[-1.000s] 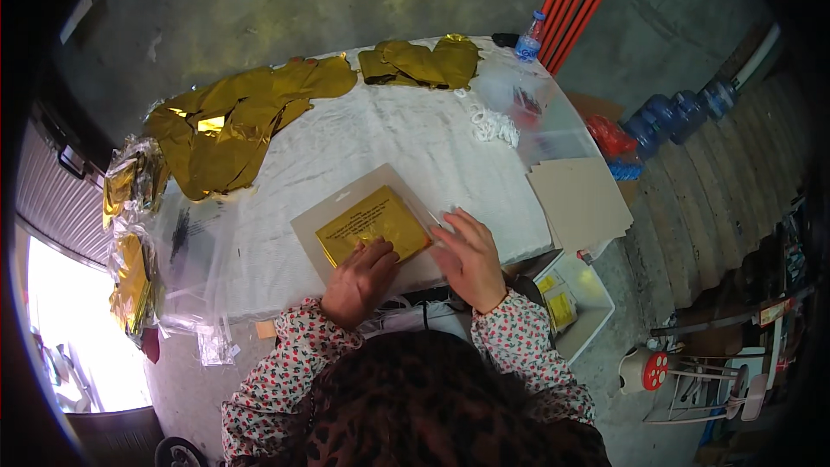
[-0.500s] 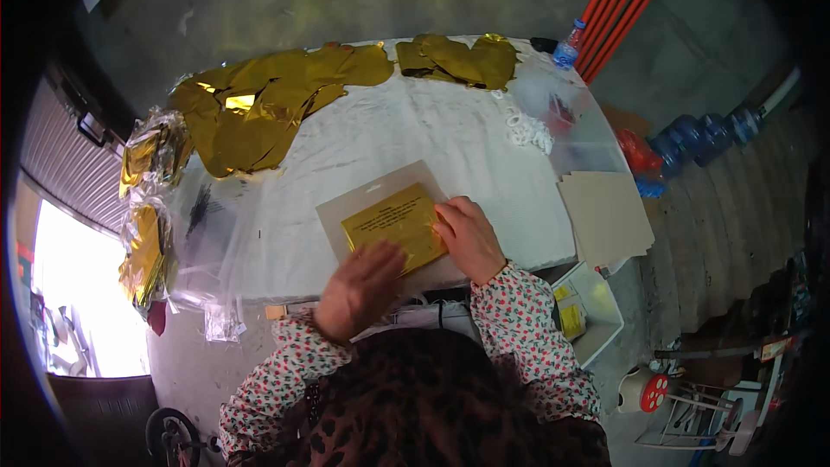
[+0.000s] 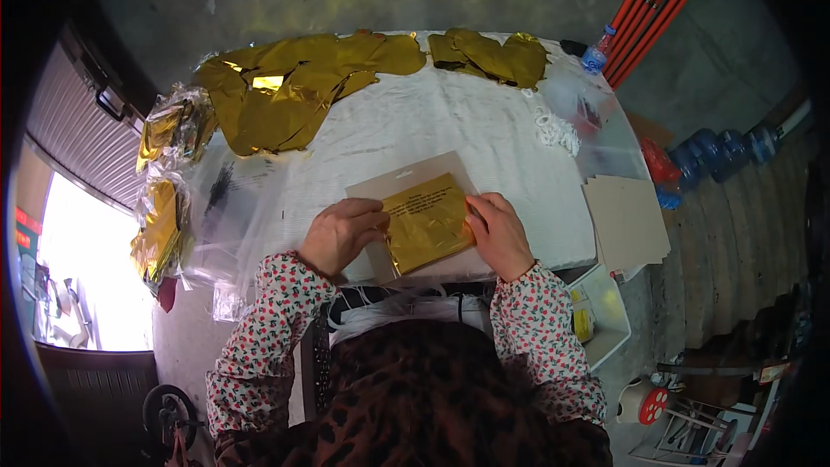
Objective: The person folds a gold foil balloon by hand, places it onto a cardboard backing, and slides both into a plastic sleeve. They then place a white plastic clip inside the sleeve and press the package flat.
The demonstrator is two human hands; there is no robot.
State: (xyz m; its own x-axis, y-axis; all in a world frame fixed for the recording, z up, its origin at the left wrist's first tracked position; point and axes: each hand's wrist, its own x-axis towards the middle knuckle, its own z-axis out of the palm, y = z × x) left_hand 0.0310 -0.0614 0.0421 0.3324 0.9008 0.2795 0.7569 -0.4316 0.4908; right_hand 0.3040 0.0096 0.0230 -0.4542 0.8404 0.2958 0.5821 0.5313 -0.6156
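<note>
In front of me lies a flat clear packaging bag [image 3: 405, 174] with a hang hole in its top edge. Through its film show a pale backing and a folded gold foil sheet [image 3: 424, 242] with dark printing on the upper part. My left hand [image 3: 346, 227] pinches the bag's left edge, fingers curled. At the opposite edge, my right hand [image 3: 500, 233] grips with the thumb over the front and the fingers closed. The fingertips behind the bag are hidden. Slightly tilted, the bag rests on or just above the white-covered table [image 3: 484, 134].
Gold foil sheets [image 3: 285, 104] spread along the far left edge, with another foil pile [image 3: 488, 56] beside them. White cord rings [image 3: 558, 131] lie at the right, near a stack of beige cards [image 3: 624, 220]. Below is an open white box [image 3: 609, 316]. A bottle [image 3: 596, 52] stands far right.
My left hand has moved from a blurred sweep over the bag's lower part to a pinch on its left edge. My right hand stays on the right edge. The whole view has shifted slightly.
</note>
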